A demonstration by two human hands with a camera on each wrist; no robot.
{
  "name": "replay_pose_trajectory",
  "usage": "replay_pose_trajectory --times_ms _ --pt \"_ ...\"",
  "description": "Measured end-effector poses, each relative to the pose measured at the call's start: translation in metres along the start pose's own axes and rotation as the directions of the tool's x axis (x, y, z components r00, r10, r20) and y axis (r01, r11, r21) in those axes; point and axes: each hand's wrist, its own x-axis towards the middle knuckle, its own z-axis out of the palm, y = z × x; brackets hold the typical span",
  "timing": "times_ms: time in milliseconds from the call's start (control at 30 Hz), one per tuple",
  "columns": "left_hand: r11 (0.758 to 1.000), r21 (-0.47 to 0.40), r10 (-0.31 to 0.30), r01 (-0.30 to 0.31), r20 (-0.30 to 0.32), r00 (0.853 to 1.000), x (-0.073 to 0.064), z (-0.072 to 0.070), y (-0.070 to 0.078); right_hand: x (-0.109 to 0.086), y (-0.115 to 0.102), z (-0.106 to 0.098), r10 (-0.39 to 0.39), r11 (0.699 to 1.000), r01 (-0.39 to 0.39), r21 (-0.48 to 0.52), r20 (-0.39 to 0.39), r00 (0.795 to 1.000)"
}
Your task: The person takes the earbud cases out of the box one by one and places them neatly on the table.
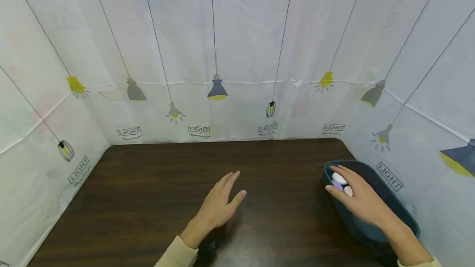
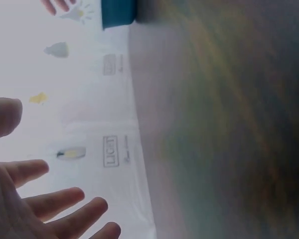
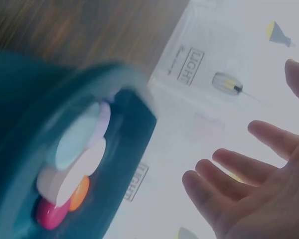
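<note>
My right hand [image 1: 361, 199] is over a dark teal bin [image 1: 398, 207] at the table's right side, fingers spread and holding nothing. Several smooth, rounded pieces lie inside the bin; in the right wrist view they include a pale blue one [image 3: 77, 137], a magenta one [image 3: 52, 214] and an orange one [image 3: 80, 193]. A white piece [image 1: 339, 178] and a lilac one [image 1: 337, 185] show past the fingers in the head view. Above the middle of the table my left hand [image 1: 219, 205] is held with fingers extended and nothing in it.
The dark brown wooden table [image 1: 148, 193] fills the lower view. A white sheet [image 1: 241, 44] printed with hanging lamps stands along its back and sides. The bin sits close against the right-hand part of that sheet. A small dark object [image 1: 208, 247] shows near my left wrist.
</note>
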Motion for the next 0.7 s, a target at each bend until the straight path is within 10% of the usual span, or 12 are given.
replay_pose_trajectory --times_ms 700 --pt "0.999 -0.019 0.035 -0.034 0.066 0.997 0.012 0.014 0.021 -0.004 0.058 -0.025 0.062 0.996 -0.063 -0.063 -0.016 0.998"
